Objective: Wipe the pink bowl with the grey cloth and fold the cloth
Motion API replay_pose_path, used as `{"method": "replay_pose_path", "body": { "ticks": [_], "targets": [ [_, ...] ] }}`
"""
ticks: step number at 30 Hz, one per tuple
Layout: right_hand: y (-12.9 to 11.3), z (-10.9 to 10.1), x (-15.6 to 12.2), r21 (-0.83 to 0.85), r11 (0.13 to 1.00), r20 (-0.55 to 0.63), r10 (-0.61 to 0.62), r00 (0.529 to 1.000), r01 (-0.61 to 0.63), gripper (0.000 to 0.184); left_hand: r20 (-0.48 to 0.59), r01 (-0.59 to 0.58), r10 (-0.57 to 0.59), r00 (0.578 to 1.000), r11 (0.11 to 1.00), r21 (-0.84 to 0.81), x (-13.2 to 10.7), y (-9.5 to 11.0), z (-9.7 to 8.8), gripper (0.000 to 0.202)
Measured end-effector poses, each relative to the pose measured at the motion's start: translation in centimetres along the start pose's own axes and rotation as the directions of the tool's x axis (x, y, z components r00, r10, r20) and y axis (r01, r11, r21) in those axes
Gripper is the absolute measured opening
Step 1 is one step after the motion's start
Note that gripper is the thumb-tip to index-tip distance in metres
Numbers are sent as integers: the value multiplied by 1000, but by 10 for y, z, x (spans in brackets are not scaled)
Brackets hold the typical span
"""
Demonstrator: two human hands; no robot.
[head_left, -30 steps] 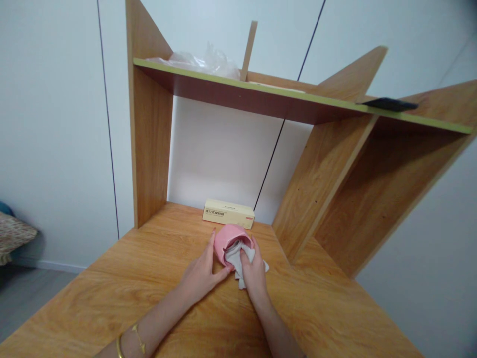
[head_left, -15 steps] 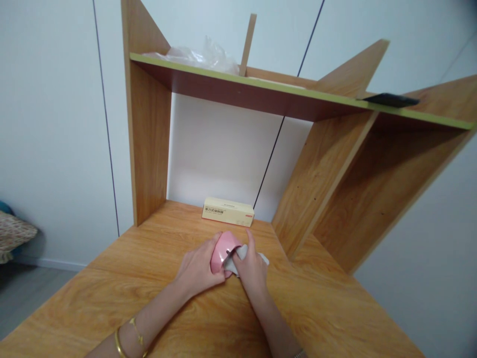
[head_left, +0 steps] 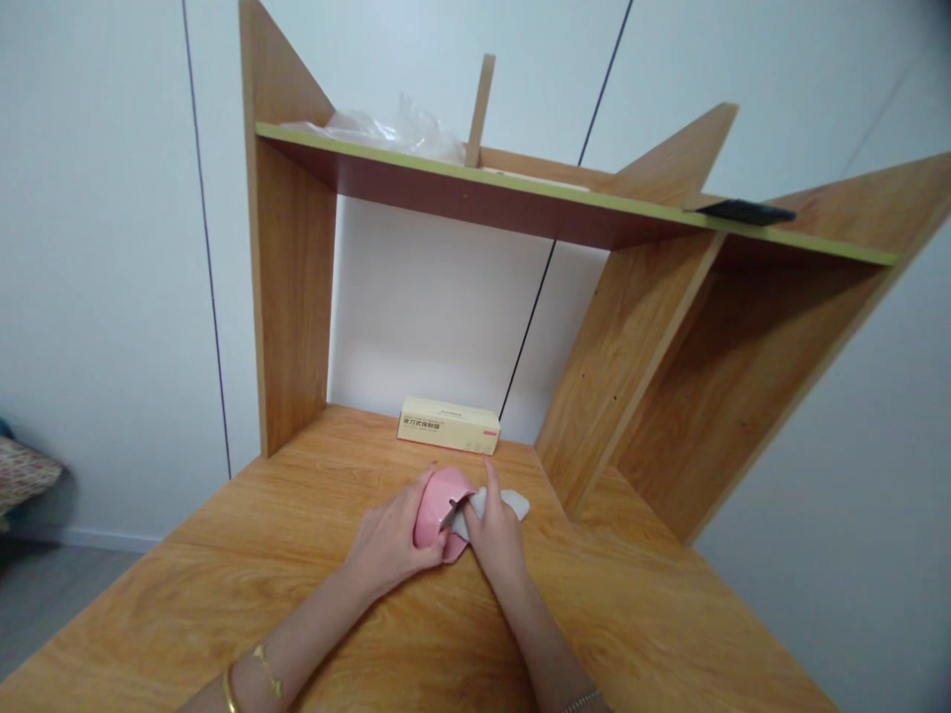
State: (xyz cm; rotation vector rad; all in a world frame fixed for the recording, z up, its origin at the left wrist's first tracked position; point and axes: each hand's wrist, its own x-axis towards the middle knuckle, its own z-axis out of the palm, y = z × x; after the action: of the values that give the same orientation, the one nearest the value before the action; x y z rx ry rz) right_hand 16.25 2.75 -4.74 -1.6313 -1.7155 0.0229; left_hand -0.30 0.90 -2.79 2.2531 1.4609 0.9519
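A small pink bowl (head_left: 435, 502) is tipped on its side on the wooden desk (head_left: 297, 555), its mouth turned to the right. My left hand (head_left: 390, 540) is wrapped round the bowl's outer wall and steadies it. My right hand (head_left: 496, 535) grips a pale grey cloth (head_left: 509, 503) and presses it into the bowl's mouth; the cloth's free end trails out to the right. The inside of the bowl is hidden by the cloth and my fingers.
A long cream box (head_left: 450, 425) with red print lies at the back of the desk against the white wall. Upright wooden panels flank the bay. The shelf above (head_left: 520, 188) carries crumpled clear plastic (head_left: 386, 129) and a flat black object (head_left: 743, 211).
The bowl has been turned from mouth-up toward me to lying on its side. My right hand has pushed the cloth deeper in, and less of the cloth shows. The view has shifted slightly.
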Motion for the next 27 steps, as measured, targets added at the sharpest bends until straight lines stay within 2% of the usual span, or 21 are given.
{"method": "replay_pose_path", "body": {
  "ticks": [4, 8, 10, 13, 15, 17, 20, 24, 27],
  "targets": [
    [5, 2, 0, 125, 988, -78, 106, 991, -96, 57, -46, 81, -86, 995, 991, -102, 1, -6, 8, 79],
    [7, 6, -1, 307, 937, -92, 206, 974, -169, 60, 40, 88, -81, 996, 975, -205, 0, -8, 16, 85],
    [5, 11, -2, 388, 907, -64, 203, 977, -163, 60, 46, 60, -49, 998, 955, -291, 0, -9, 19, 80],
    [0, 17, -2, 421, 893, -37, 193, 980, -160, 59, -60, -41, 21, 998, 932, -359, 2, -11, 20, 77],
    [-3, 19, -2, 382, 908, -40, 202, 979, -172, 61, -104, -46, 15, 995, 949, -312, 3, -11, 16, 78],
    [-4, 17, -1, 281, 940, -30, 212, 977, -195, 65, -80, 10, -29, 996, 973, -230, 4, -10, 10, 79],
    [-5, 10, 0, 44, 980, -23, 196, 980, -195, 66, -20, 54, -56, 998, 993, -107, 4, -5, -1, 78],
    [-7, -1, 0, -212, 974, -65, 70, 995, -82, 62, 41, 34, -32, 999, 999, -39, 3, 1, -9, 81],
    [-6, -5, -1, -294, 956, -126, -53, 991, 14, 62, 82, 13, -9, 997, 999, -47, 3, 3, -12, 80]
  ]
}}
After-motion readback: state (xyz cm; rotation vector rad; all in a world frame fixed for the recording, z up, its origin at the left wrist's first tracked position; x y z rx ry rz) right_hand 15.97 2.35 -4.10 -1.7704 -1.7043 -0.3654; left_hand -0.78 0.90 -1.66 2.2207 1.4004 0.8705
